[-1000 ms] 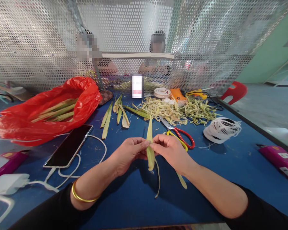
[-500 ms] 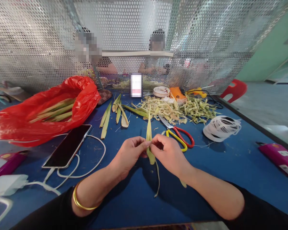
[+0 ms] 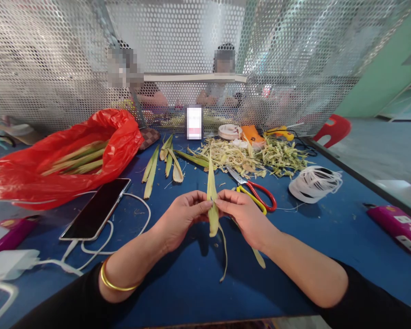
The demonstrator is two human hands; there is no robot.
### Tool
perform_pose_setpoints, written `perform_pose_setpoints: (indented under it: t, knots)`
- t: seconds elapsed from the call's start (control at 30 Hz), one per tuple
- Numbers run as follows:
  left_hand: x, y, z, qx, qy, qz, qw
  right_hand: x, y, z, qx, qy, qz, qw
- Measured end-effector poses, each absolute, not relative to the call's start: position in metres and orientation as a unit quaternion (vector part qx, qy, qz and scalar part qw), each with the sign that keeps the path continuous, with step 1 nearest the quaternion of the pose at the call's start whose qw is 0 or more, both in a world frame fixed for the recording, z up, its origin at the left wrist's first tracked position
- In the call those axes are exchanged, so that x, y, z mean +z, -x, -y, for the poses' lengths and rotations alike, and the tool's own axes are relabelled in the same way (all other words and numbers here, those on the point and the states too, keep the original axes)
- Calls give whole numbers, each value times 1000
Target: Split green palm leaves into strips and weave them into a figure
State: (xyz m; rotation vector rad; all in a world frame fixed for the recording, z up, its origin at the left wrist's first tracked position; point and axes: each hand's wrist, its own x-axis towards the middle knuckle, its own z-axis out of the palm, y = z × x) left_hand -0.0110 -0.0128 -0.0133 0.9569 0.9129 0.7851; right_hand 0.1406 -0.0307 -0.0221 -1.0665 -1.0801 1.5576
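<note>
A pale green, pointed leaf piece (image 3: 212, 221) stands nearly upright between my hands, its tip away from me. My left hand (image 3: 183, 217) pinches its left edge between thumb and fingers. From the other side my right hand (image 3: 245, 217) grips the right edge, thumb on the front. Below the leaf a thin curled strip (image 3: 225, 256) hangs or lies over the blue table. Another leaf strip (image 3: 259, 259) pokes out beneath my right wrist. Just beyond the right hand lie scissors (image 3: 260, 192) with one red and one yellow handle.
A red plastic bag (image 3: 123, 132) with long leaves is at left, beside a charging phone (image 3: 97, 210). Loose leaf pieces (image 3: 152, 171), a heap of trimmings (image 3: 233, 157) and a white coil (image 3: 313, 185) lie farther out. People sit behind a perforated metal screen (image 3: 178, 50).
My fingers have spread apart slightly along the leaf, baring more of its middle. The leaf has shifted a little left, and the strip under my right wrist shows more.
</note>
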Motion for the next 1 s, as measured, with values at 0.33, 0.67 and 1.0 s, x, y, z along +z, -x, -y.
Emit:
perform_pose_setpoints:
  t: [0.33,0.67,1.0]
  knots:
    - [-15,10,12,384,-437,-427,692,-26,-143,28,704,383,368,471]
    - [-19,11,10,401,-468,-454,643,-24,-141,31,669,420,423,444]
    - [-18,6,14,372,-474,-432,672,-22,-141,29,630,419,456,469]
